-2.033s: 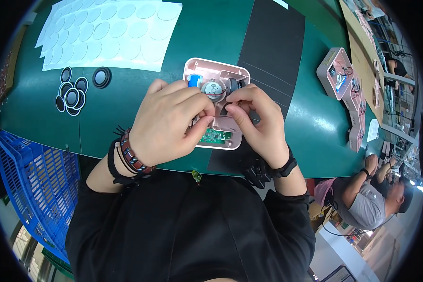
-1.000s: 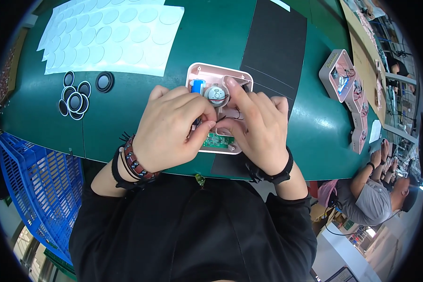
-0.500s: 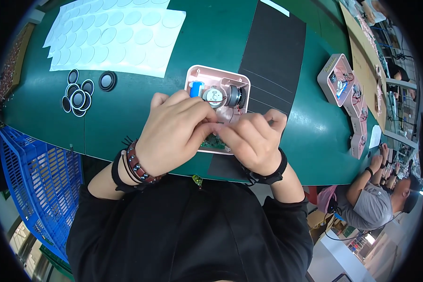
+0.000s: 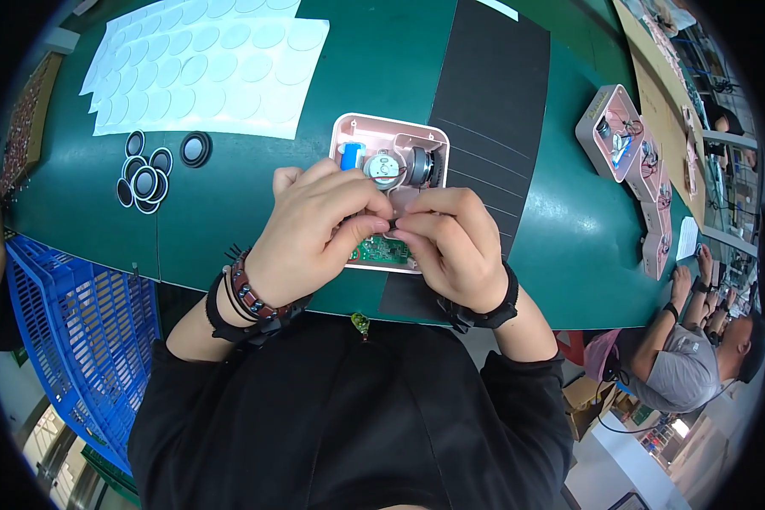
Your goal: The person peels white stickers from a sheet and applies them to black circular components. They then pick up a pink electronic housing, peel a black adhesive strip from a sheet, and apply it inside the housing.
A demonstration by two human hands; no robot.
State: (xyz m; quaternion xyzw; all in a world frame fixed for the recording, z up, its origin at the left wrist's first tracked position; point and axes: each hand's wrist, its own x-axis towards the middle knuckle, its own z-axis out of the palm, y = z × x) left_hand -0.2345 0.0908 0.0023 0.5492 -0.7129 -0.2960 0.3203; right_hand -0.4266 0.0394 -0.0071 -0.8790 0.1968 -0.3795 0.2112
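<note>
An open pink plastic housing (image 4: 391, 124) lies on the table in front of me. Inside it are a blue cylinder (image 4: 352, 156), a round white-faced part (image 4: 383, 167) with thin wires, a dark round speaker-like part (image 4: 420, 167) and a green circuit board (image 4: 381, 251). My left hand (image 4: 319, 223) reaches over the housing, thumb and forefinger pinched. Against those fingertips, my right hand (image 4: 457, 246) is pinched too, above the board's upper edge. Between them shows a small dark bit, too hidden to name; the hands cover part of the housing.
Loose black discs with pale rims (image 4: 144, 182) lie left, beside a single black disc (image 4: 195, 149). White sheets of round stickers (image 4: 221, 68) are behind them. A black mat (image 4: 493, 102) runs along the table. More pink housings (image 4: 608, 127) stand right, near a co-worker (image 4: 684, 365). A blue crate (image 4: 76, 340) is lower left.
My right hand's fingers have shifted and its raised fingers have come down nearer the left fingertips. More of the green board shows now. The whole view has shifted slightly.
</note>
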